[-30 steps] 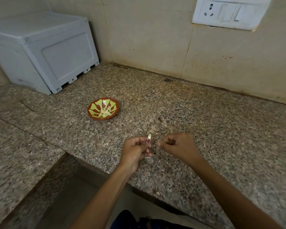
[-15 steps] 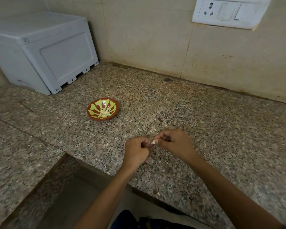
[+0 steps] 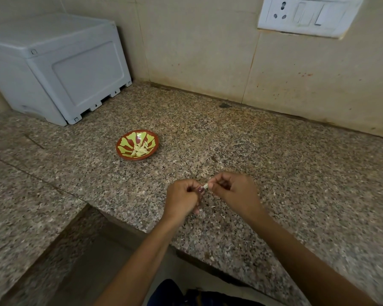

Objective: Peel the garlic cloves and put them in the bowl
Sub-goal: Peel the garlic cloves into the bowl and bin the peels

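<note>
Both forearms are bare from the bottom edge of the view up to the wrists, with no sleeve, watch or bangle showing on either. The left hand (image 3: 181,198) has a thumbnail painted in a dark reddish polish, while the nails of the right hand (image 3: 234,193) are too small to judge. Below the front edge of the worktop (image 3: 296,173), between the two forearms, dark blue clothing (image 3: 170,292) covers the person's lap.
</note>
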